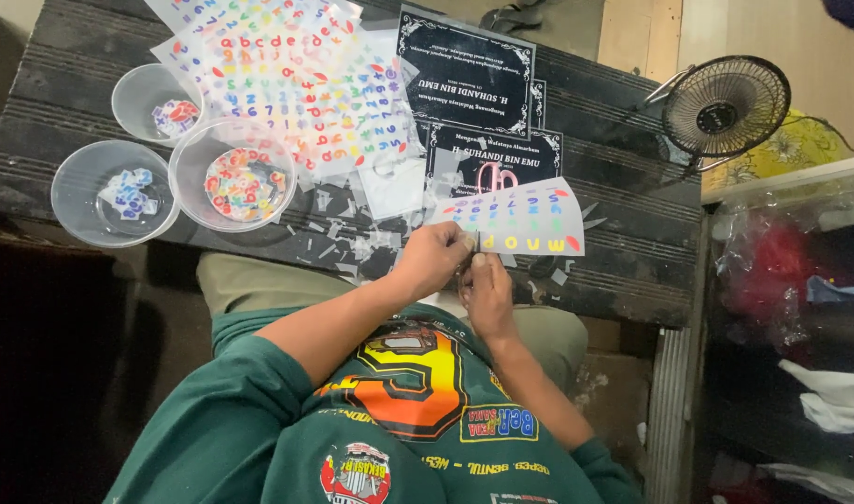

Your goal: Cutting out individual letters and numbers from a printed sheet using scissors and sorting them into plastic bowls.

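My left hand (433,259) pinches the lower left corner of a clear sticker sheet (529,219) that carries rows of coloured letters and digits. It holds the sheet just above the near edge of the dark wooden table (614,271). My right hand (487,294) is right beside it, fingertips closed on the sheet's bottom edge. What lies between those fingertips is too small to see. Pink-handled scissors (490,175) lie on the table just behind the sheet.
Several larger sticker sheets (296,75) lie at the back left. Three clear bowls (245,177) (114,191) (154,101) hold cut stickers. Black printed cards (464,65) sit mid-table among plastic scraps (352,238). A small black fan (726,105) stands at the right, above bagged goods (791,271).
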